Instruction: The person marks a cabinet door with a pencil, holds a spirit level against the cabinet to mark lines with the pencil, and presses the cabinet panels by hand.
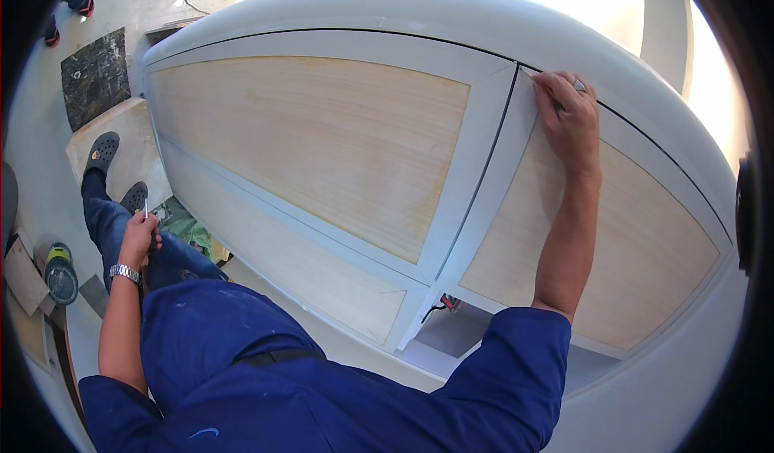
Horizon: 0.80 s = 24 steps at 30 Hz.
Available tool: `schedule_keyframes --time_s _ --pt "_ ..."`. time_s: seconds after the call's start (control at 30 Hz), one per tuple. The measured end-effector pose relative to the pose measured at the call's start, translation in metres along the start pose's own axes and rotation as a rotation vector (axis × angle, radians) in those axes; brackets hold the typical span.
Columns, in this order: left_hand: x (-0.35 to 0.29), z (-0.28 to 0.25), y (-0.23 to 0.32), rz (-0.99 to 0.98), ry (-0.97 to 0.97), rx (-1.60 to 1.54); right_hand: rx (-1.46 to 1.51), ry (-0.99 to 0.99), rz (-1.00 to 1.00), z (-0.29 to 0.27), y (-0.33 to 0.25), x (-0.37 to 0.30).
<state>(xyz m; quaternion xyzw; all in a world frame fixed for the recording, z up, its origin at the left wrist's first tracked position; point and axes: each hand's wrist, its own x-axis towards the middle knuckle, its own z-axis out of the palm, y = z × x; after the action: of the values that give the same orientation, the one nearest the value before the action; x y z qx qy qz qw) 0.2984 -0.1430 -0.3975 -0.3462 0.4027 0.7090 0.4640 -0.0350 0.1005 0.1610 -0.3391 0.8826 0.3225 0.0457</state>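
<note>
My right hand [568,118], wearing a ring, is closed in a pinch at the upper corner of the right door panel [609,231]. A small pale edge shows at its fingertips, too small to name. That panel has a bare wood centre within a white frame. A dark narrow gap parts it from the left door panel [322,139], which looks alike. Low at the left, my left hand [143,239] is closed round a slim tool [146,206] with a thin, light metal shaft. Its handle is hidden in my fingers.
A white curved top edge [387,6] runs above the panels. Below them, an open recess [455,328] shows a red fitting and black cable. A yellow-green and grey power tool [60,274], a wooden board [133,143] and a dark sheet [95,78] lie left. Another person's feet [68,22] show beyond.
</note>
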Motion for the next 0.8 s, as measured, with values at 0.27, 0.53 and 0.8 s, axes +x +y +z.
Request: schedule_keyframes --time_s 0.27,0.53,0.8 --pt "-0.003 0.001 0.004 -0.007 0.002 0.022 0.0 0.0 -0.009 0.0 0.0 0.0" --pt "-0.003 -0.002 0.0 -0.006 -0.024 0.003 0.19 -0.023 0.076 -0.01 -0.005 -0.007" --pt "0.004 -0.001 -0.003 0.028 -0.04 -0.017 0.259 -0.087 0.086 -0.005 -0.032 -0.061"
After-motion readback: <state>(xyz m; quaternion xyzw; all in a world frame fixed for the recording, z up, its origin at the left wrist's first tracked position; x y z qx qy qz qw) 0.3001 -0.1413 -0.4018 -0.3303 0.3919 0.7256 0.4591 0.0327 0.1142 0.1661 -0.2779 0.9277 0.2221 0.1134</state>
